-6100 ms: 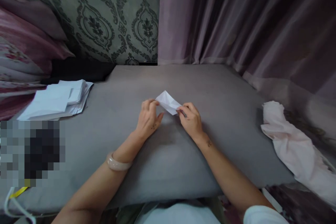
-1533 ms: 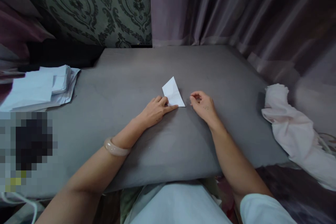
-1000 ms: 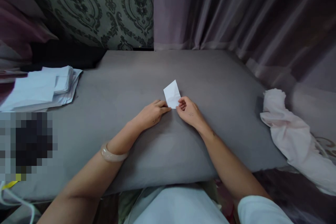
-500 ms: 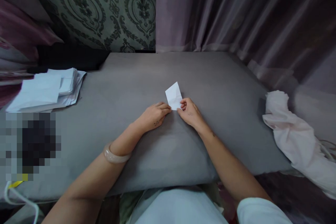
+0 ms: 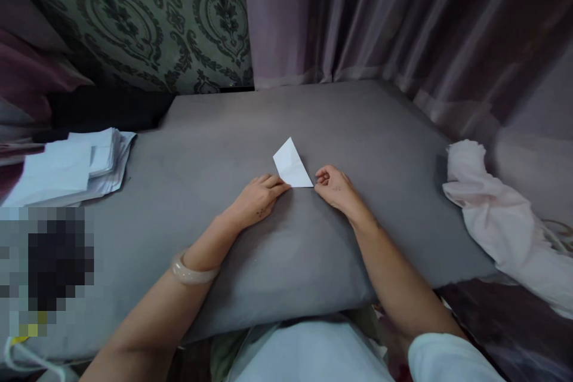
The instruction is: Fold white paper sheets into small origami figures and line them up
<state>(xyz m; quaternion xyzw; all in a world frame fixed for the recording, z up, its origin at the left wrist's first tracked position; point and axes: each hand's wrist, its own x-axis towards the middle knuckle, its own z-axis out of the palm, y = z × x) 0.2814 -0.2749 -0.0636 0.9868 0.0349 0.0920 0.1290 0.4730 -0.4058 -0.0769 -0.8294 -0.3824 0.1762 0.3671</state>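
Observation:
A small folded piece of white paper (image 5: 290,166) lies on the grey cloth surface in front of me. It has a pointed top, a crease down the middle and a straight near edge. My left hand (image 5: 263,196) presses its fingertips onto the lower left corner, with thumb and fingers close together there. At the paper's lower right corner is my right hand (image 5: 335,188), its thumb tip at or just beside the point. The right hand's fingers are loosely curled, with a gap between them and the thumb.
A stack of white paper (image 5: 71,164) sits at the left. Nearer me on that side are a pixelated dark patch (image 5: 58,262) and a white cable (image 5: 36,355). Bunched pale cloth (image 5: 496,209) lies along the right edge. A curtain (image 5: 290,18) hangs behind the surface.
My right hand has moved outward to the right, and the paper's lower right corner now reaches out to a sharp point. My left hand keeps its place on the left corner. The view has shifted slightly.

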